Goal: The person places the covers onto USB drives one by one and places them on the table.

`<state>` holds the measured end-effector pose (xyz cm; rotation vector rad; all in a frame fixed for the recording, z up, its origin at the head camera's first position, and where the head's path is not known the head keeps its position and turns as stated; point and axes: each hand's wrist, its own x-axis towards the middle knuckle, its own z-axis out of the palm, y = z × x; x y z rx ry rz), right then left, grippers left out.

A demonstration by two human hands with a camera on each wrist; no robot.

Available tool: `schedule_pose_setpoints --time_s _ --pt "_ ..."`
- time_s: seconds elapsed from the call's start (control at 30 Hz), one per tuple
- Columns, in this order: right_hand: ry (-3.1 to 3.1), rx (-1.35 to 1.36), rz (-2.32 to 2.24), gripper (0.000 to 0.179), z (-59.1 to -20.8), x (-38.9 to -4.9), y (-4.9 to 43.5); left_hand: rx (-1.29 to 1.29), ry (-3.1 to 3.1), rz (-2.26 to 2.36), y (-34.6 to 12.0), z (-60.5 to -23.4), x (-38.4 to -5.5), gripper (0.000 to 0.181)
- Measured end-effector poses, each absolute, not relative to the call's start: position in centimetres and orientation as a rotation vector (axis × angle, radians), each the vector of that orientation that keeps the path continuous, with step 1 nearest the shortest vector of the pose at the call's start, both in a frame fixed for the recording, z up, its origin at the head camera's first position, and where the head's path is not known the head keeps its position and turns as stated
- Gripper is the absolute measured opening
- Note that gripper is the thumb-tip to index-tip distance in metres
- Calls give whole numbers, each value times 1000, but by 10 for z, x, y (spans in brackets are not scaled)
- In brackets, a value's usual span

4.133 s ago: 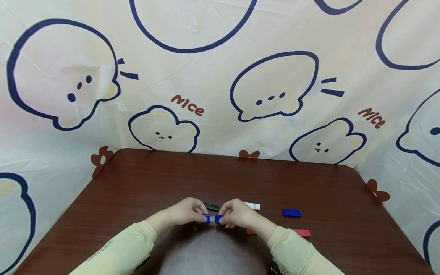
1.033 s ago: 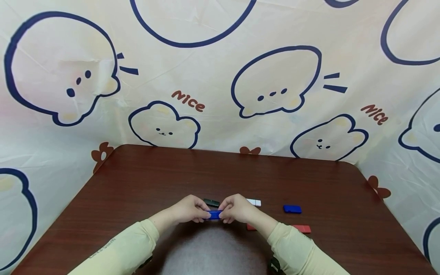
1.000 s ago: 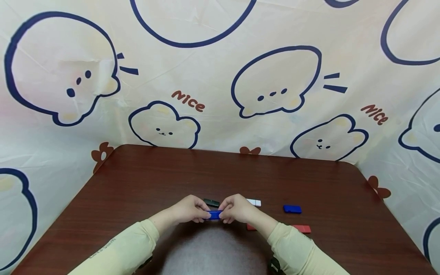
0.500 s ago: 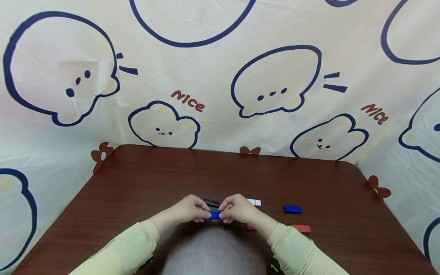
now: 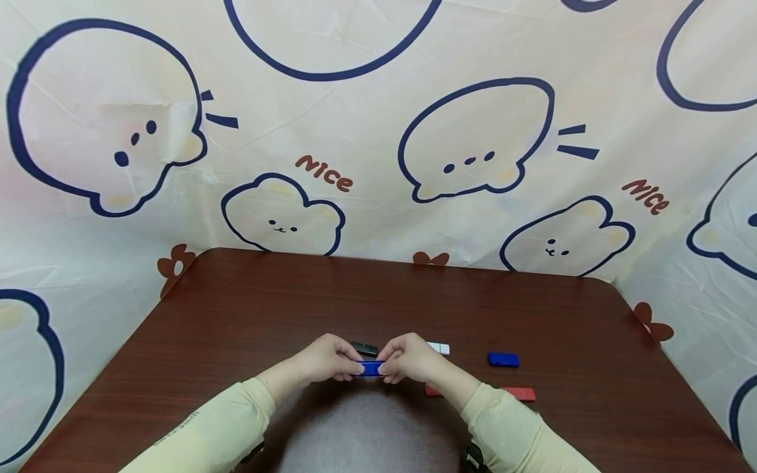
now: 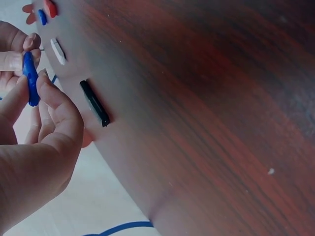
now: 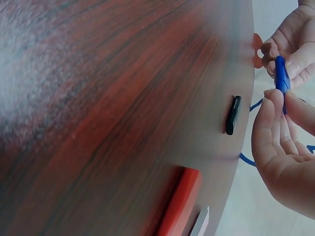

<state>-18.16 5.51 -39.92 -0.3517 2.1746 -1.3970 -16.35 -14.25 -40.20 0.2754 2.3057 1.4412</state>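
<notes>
Between both hands is a blue USB flash drive (image 5: 371, 368), held level over the near part of the table, its cap and body together with no metal plug showing. My left hand (image 5: 327, 359) pinches its left end between thumb and fingers. The right hand (image 5: 409, 358) pinches the other end the same way. Seen from the left wrist, the blue drive (image 6: 30, 81) stands edge-on between the fingertips. Just beyond the hands lies a black USB stick (image 5: 364, 349), partly covered by the left fingers in the head view.
A white USB stick (image 5: 440, 348) lies behind the right hand. Further right is a flat blue piece (image 5: 503, 359). Red shows on both sides of the right forearm, with a red stick's end (image 5: 520, 394) at its right. The brown table (image 5: 284, 289) meets a patterned cloth (image 5: 378, 131).
About four seconds ago the metal plug showed between the blue cap and body; the hands have since brought them together. Over the last second the hands are nearly still.
</notes>
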Motion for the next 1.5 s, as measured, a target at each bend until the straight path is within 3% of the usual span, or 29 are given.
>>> schedule_pose_setpoints --time_s 1.5 --pt "2229 -370 -1358 9 -388 -180 52 278 2293 1486 -137 -399 -162 16"
